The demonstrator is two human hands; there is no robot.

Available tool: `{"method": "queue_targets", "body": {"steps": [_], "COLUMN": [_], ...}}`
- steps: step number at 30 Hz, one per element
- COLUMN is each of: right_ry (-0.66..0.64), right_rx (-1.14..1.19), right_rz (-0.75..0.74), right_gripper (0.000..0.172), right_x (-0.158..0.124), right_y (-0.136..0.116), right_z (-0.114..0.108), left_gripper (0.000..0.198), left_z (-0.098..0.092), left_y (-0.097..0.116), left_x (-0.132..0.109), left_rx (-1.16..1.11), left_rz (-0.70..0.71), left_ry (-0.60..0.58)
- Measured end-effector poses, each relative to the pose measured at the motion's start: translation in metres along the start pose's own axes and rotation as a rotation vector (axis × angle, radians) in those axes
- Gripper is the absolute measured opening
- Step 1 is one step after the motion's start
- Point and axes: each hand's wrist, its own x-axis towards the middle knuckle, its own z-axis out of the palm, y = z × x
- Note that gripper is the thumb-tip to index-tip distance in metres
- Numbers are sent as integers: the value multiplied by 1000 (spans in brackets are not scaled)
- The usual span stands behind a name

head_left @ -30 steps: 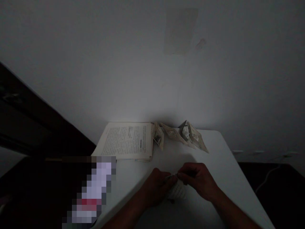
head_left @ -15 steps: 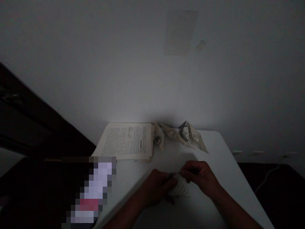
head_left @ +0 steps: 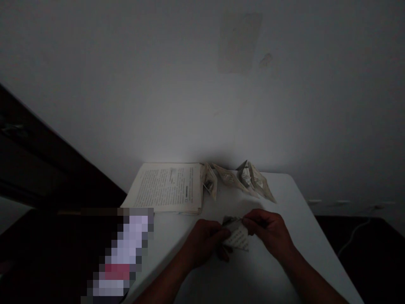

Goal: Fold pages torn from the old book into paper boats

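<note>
Between my hands is a small folded piece of printed paper [head_left: 237, 237], held above the white table [head_left: 253, 278]. My left hand [head_left: 205, 241] grips its left side, thumb on top and the other fingers curled beneath. At the paper's upper right corner, my right hand [head_left: 268, 228] pinches the edge between thumb and fingertips. Lines of print show on the side facing me. Several folded paper boats [head_left: 229, 179] made of similar printed pages stand along the back of the table, beyond my hands.
A stack of printed pages [head_left: 164, 188] lies at the table's back left, beside the folded papers. Behind the table rises a pale wall [head_left: 158, 84]. A blurred-out upright object [head_left: 123, 253] stands at the left edge. A cable [head_left: 351, 238] hangs at the right.
Both hands have lifted slightly away from me with the paper. More of its printed face and upper edge now shows, and my left thumb has shifted toward its left edge.
</note>
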Motion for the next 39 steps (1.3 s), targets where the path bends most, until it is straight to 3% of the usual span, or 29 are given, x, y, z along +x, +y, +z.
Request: {"method": "queue_targets", "body": {"steps": [7,15,18,20,21,24,26,33,39], "right_ry": [-18,-51,-41,-24,-22,-29,-32,-6,-79], "right_rx": [31,12,48,96,122,189,207,190,267], "right_rz": [-9,-2,20,33,39,65,81,93,107], "right_gripper": [19,19,19,19,19,19,20,20,14], "right_x": [-3,-7,-5,-4,-3,-3,-4,-4,-2], "right_y": [-4,1,0,-1,-2,-1,0,2,7], "right_z": [5,12,10,9,9,11,13,16,11], "left_gripper": [43,45,45,37,40,91,102,79,33], "left_z": [4,8,7,6,6,7,9,7,1], "left_y": [-11,-13,-12,-10,-8,-3,-1,-9,-9], "left_x": [4,3,0,-3,-4,-6,-6,-3,-4], "left_rx": [-158,-159,-99,12,84,330,483,717,699], "left_rz": [20,89,105,171,215,343,407,603,734], "left_ry": [-80,-60,-60,11,70,245,297,402,431]}}
